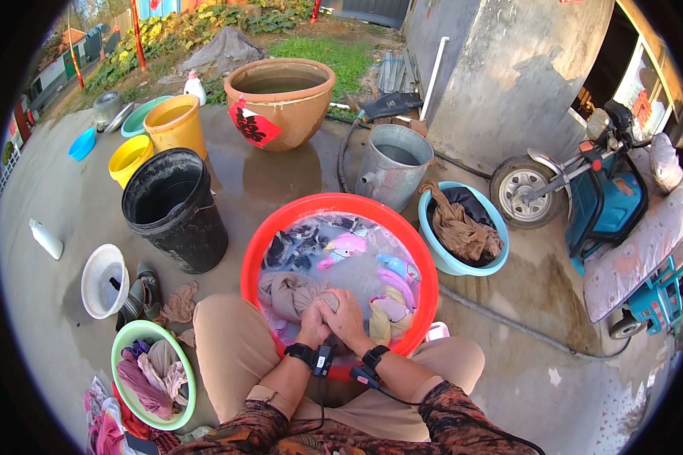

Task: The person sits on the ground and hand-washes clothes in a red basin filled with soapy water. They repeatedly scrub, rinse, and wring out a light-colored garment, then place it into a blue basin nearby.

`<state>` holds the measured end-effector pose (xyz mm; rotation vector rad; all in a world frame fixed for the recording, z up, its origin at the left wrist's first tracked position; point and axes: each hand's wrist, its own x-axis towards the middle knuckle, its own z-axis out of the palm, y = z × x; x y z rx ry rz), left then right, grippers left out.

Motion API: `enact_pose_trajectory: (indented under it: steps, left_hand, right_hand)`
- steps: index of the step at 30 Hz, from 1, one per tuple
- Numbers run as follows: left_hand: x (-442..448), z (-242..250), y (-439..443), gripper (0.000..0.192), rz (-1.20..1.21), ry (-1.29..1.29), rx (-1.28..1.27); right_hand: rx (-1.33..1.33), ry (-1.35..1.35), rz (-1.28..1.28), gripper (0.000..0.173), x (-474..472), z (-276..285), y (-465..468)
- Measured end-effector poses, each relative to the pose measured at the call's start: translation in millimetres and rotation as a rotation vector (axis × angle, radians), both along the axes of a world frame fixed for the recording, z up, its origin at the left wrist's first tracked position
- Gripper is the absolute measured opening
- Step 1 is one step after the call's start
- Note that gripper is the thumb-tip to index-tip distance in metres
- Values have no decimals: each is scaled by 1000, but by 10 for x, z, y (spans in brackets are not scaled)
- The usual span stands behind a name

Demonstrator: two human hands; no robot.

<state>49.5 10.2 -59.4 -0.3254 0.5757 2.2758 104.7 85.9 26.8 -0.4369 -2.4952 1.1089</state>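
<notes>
A wide red plastic basin (336,203) of cloudy, sudsy water stands between my knees. Inside it, my left hand (313,323) and my right hand (346,317) are pressed together on a wet grey-beige cloth (287,291), bunched at the basin's near left. Both hands grip its end; the fingertips are partly hidden. Dark cloth (290,250) soaks at the far left of the basin. A pink cloth (350,243) floats near the far side. Toward the right lie a blue printed piece (395,264) and a pale yellow cloth (388,318).
At right, a light blue basin (503,250) holds brown and black clothes, near a metal bucket (370,170), hose (506,318) and teal tricycle (609,193). Left are a black bucket (199,239), white basin (91,296) and pale green basin of clothes (116,369). A clay vat (301,122) stands ahead.
</notes>
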Motion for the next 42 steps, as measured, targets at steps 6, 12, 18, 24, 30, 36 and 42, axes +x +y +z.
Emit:
enact_pose_trajectory:
  steps: [6, 12, 18, 24, 30, 36, 42]
  left_hand:
    - [91, -133, 94, 29, 178, -113, -336]
    - [179, 41, 42, 29, 250, -6, -430]
    - [90, 44, -6, 39, 84, 28, -456]
    - [90, -16, -9, 44, -69, -26, -402]
    - [71, -30, 84, 42, -183, -55, -248]
    - [98, -83, 173, 36, 145, -142, -446]
    - [98, 55, 220, 30, 167, -151, -244]
  right_hand:
    - [-50, -105, -113, 38, -98, -294, 117]
    - [-203, -219, -168, 41, -132, -583, 223]
    - [-302, -332, -224, 42, -178, -536, 233]
    - [-353, -270, -263, 46, -84, -510, 195]
    - [-372, -300, -337, 47, -26, -464, 201]
    - [-420, -193, -499, 62, 68, -277, 154]
    - [2, 165, -180, 58, 217, 11, 88]
